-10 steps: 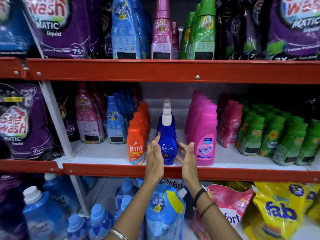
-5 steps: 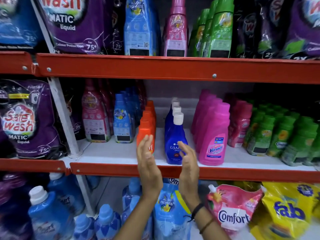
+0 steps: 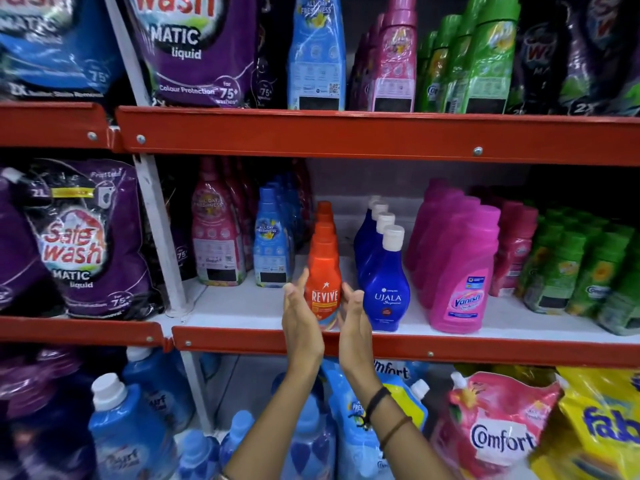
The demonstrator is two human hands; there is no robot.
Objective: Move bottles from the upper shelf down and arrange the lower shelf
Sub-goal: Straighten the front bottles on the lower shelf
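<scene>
An orange Revive bottle [image 3: 323, 271] heads a row at the front of the white middle shelf [image 3: 242, 306]. My left hand [image 3: 301, 317] and my right hand [image 3: 353, 317] flank it with flat palms and straight fingers against its sides. Just to the right is a row of blue Ujala bottles [image 3: 386, 292], then pink Vanish bottles [image 3: 464, 289]. On the upper shelf stand a blue bottle [image 3: 317, 53], pink bottles [image 3: 394, 60] and green bottles [image 3: 485, 64].
Purple Safe Wash pouches [image 3: 83, 244] fill the left bay. Pink and blue softener bottles [image 3: 273, 244] stand left of the orange row, small green bottles [image 3: 571, 271] at the far right. Red shelf rails [image 3: 346, 136] cross the view. Below are blue bottles and Comfort pouches [image 3: 498, 431].
Both hands have shifted left from around the front blue Ujala bottle to either side of the front orange Revive bottle. The view has also moved closer and left.
</scene>
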